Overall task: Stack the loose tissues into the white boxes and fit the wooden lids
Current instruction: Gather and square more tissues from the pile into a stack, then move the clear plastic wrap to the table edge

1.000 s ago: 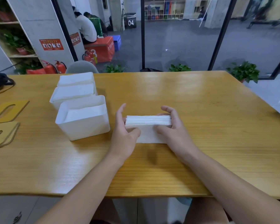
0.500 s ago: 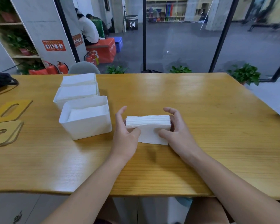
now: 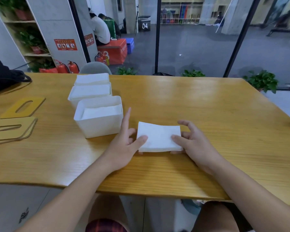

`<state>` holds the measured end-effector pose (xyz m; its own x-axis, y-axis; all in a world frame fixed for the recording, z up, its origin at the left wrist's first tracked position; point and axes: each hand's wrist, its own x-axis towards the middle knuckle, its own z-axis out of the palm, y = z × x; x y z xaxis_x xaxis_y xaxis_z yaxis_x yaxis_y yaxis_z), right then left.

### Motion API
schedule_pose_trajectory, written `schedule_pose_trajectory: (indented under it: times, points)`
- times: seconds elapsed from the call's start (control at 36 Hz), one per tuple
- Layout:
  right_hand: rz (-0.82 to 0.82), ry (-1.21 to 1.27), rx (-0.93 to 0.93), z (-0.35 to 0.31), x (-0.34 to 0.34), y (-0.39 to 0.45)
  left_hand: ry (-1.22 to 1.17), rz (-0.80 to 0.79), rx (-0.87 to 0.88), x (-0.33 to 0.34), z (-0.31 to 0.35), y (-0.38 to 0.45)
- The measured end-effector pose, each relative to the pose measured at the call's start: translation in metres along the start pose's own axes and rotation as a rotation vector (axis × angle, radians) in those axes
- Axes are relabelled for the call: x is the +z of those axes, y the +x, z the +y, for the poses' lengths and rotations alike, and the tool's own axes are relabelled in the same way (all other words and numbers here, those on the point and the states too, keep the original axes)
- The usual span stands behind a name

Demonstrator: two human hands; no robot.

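**Q:** Wooden table [image 3: 208, 114], both hands at work: what is held?

**A:** Left hand [image 3: 124, 146] and right hand [image 3: 193, 144] pinch the tissue stack [image 3: 158, 137] beside the nearest white box [image 3: 99, 128]. Keep edges squared and level while lowering it in.

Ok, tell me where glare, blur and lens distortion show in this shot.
Head view: soft glare streaks the far table top; the table's near edge bows from the wide lens; the tissue stack and white boxes look sharp; the hall behind the glass is slightly soft.
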<state>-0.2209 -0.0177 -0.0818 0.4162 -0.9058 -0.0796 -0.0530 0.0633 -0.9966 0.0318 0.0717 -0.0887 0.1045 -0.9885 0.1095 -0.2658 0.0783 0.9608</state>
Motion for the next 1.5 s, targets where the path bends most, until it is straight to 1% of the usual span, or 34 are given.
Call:
schedule_pose_trajectory:
  times: [0.08, 0.17, 0.22, 0.31, 0.39, 0.44, 0.5, 0.58, 0.75, 0.81, 0.89, 0.97, 1.03, 1.08, 1.17, 1.28, 1.33, 1.39, 1.44, 1.5]
  points:
    - [-0.045, 0.024, 0.026, -0.001, 0.0, -0.005, 0.038, 0.043, -0.038, -0.01, -0.002, -0.004]
    - [-0.115, 0.034, -0.007, -0.004, -0.001, -0.011, 0.072, 0.116, -0.121, -0.016, -0.005, -0.01]
    - [-0.157, -0.016, -0.031, -0.003, 0.0, -0.014, 0.095, 0.129, -0.156, -0.021, -0.007, -0.014]
    - [-0.183, -0.101, -0.058, -0.004, 0.005, -0.018, 0.075, 0.077, -0.164, -0.033, -0.007, -0.022]
    - [-0.181, -0.141, -0.111, -0.012, 0.013, -0.018, 0.056, 0.003, -0.117, -0.044, -0.004, -0.032]
    - [-0.152, -0.184, -0.155, -0.021, 0.024, -0.016, 0.077, 0.012, -0.07, -0.053, 0.0, -0.038]
    - [-0.116, -0.213, -0.204, -0.032, 0.036, -0.011, 0.13, 0.034, -0.029, -0.065, 0.007, -0.042]
    - [-0.11, -0.26, -0.283, -0.051, 0.058, -0.001, 0.215, 0.057, 0.029, -0.089, 0.019, -0.045]
    - [-0.118, -0.381, -0.433, -0.09, 0.11, 0.04, 0.405, 0.195, 0.1, -0.145, 0.046, -0.028]
    - [-0.094, -0.492, -0.473, -0.1, 0.129, 0.061, 0.521, 0.25, 0.096, -0.162, 0.051, -0.015]
    - [-0.071, -0.66, -0.514, -0.107, 0.152, 0.09, 0.668, 0.294, 0.032, -0.177, 0.053, 0.007]
    - [-0.07, -0.803, -0.499, -0.108, 0.167, 0.114, 0.788, 0.284, -0.07, -0.188, 0.048, 0.023]
    - [-0.09, -0.882, -0.473, -0.105, 0.17, 0.125, 0.882, 0.25, -0.12, -0.19, 0.044, 0.028]
    - [-0.122, -0.918, -0.429, -0.102, 0.172, 0.131, 0.952, 0.23, -0.109, -0.19, 0.04, 0.032]
    - [-0.181, -0.992, -0.405, -0.098, 0.171, 0.135, 1.047, 0.275, -0.053, -0.187, 0.037, 0.034]
    - [-0.228, -1.049, -0.471, -0.095, 0.166, 0.135, 1.095, 0.27, -0.015, -0.184, 0.033, 0.034]
    - [-0.214, -1.166, -0.549, -0.094, 0.165, 0.134, 1.076, 0.263, -0.023, -0.183, 0.032, 0.033]
    - [-0.169, -1.247, -0.6, -0.094, 0.164, 0.135, 1.098, 0.199, -0.051, -0.185, 0.034, 0.033]
    - [-0.153, -1.223, -0.618, -0.096, 0.162, 0.136, 1.179, 0.101, -0.096, -0.187, 0.037, 0.035]
    - [-0.18, -1.206, -0.611, -0.097, 0.16, 0.14, 1.262, 0.053, -0.126, -0.192, 0.041, 0.037]
